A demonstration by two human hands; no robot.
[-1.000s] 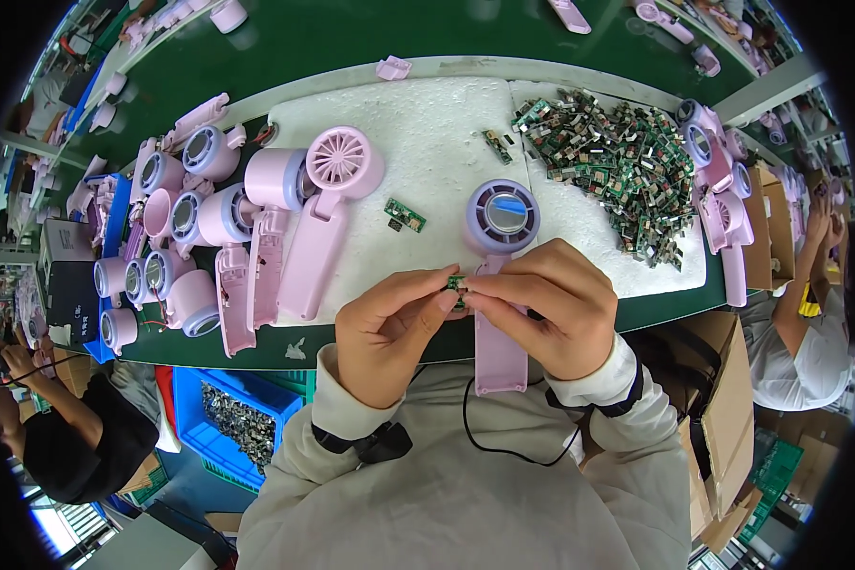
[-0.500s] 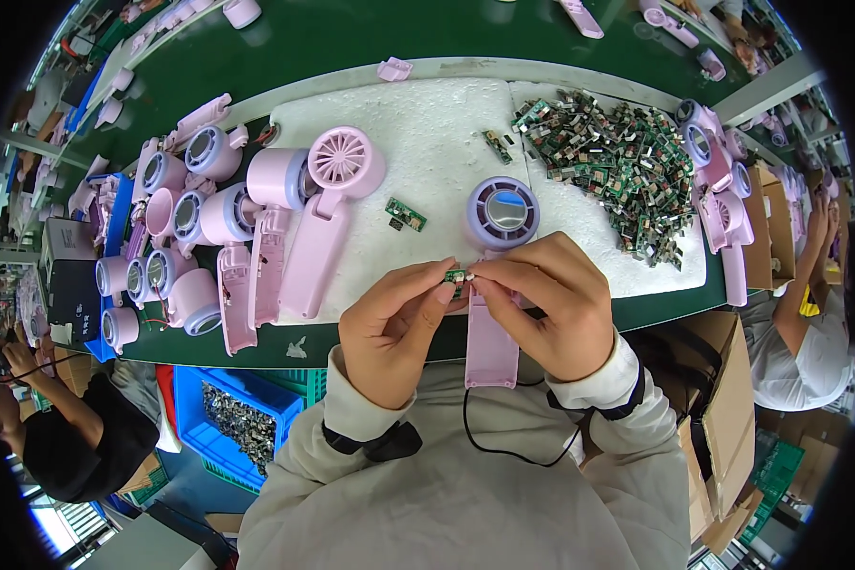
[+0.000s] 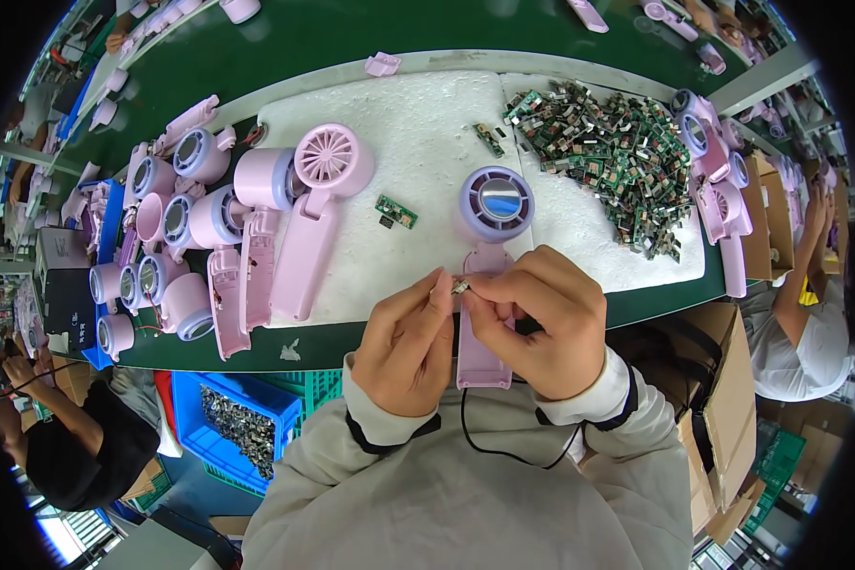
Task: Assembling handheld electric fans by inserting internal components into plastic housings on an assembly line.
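A small circuit board (image 3: 459, 286) is pinched between the fingertips of my left hand (image 3: 410, 344) and my right hand (image 3: 544, 321); both hands are closed on it, and fingers cover most of it. Beneath them lies a pink handheld fan, its purple-ringed head (image 3: 497, 201) pointing away from me and its open handle shell (image 3: 483, 356) toward me. To the left on the white foam sheet (image 3: 427, 123) rests a green circuit board (image 3: 396, 212). Another small board (image 3: 489, 140) lies beyond the fan head, beside a large heap of circuit boards (image 3: 613, 161).
Several pink fan bodies (image 3: 214, 218) crowd the table's left side, with more (image 3: 727, 204) at the right edge. A blue bin (image 3: 188, 418) of small metallic parts stands below left. Cardboard boxes (image 3: 731, 399) stand at my right. Other people work at both sides.
The small board has turned between my fingertips, showing less green now. My left hand has shifted slightly right and its fingers are more upright. The view has moved a little.
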